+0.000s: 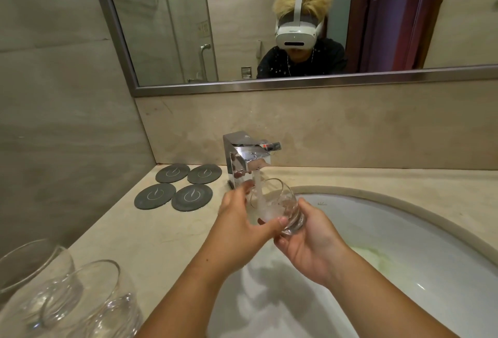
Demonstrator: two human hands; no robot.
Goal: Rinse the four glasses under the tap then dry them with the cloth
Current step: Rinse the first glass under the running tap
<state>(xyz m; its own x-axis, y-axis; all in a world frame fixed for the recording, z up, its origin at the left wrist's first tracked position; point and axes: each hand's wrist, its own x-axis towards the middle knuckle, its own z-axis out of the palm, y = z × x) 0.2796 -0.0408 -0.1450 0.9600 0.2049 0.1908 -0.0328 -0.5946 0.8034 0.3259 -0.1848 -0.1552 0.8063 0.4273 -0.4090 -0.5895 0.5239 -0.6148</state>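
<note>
Head view shows one glass [280, 203] held over the sink [404, 204], tipped with its mouth toward the tap [248, 157] so the water [258, 189] runs straight in and spills back into the basin, not onto the counter [161, 230]. The left hand [242, 219] wraps its fingers and thumb round the glass's side. The right hand [310, 243] cups the thick base from below with curled fingers, probably to steady the wet glass and turn it. Rinsing is the step in hand, and drying is not yet begun. Two more glasses [80, 297] stand at the counter's near left, touching or nearly so. I see no fourth glass and no cloth. Four dark coasters [192, 197] lie left of the tap, likely where dried glasses go.
</note>
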